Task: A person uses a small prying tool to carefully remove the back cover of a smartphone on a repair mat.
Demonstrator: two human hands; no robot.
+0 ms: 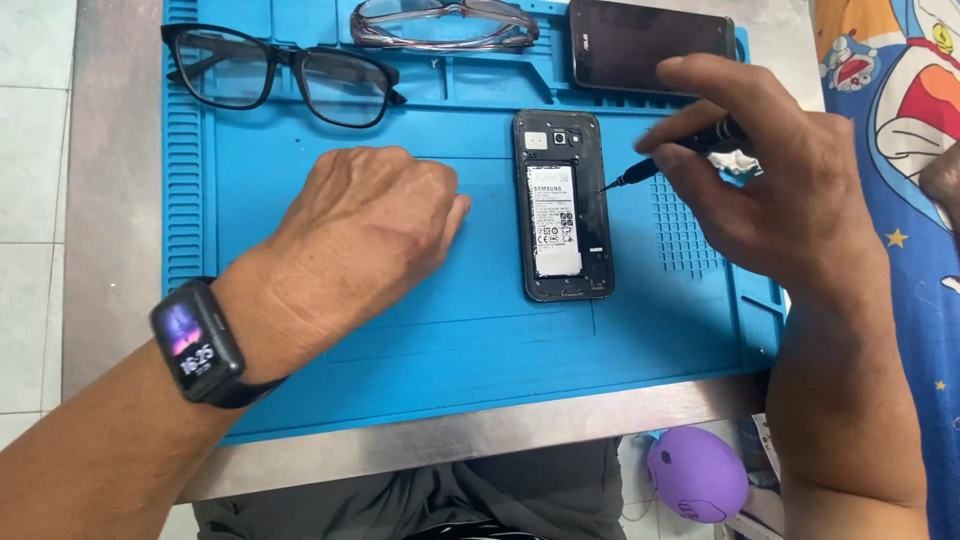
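Observation:
An opened black smartphone (563, 205) lies back-up on a blue work mat (420, 300), its white battery exposed. My right hand (775, 185) grips a thin black screwdriver (665, 160) whose tip touches the phone's right edge near the top. My left hand (365, 220) rests on the mat to the left of the phone, fingers curled under, a short gap from it. It holds nothing that I can see. A smartwatch with a black strap (197, 342) sits on my left wrist.
Black-framed glasses (280, 75) and a second, thinner pair (445, 25) lie at the mat's far edge. Another dark phone (650, 45) rests at the top right. The mat covers a metal table (480, 435). A purple round object (697, 473) sits below the table edge.

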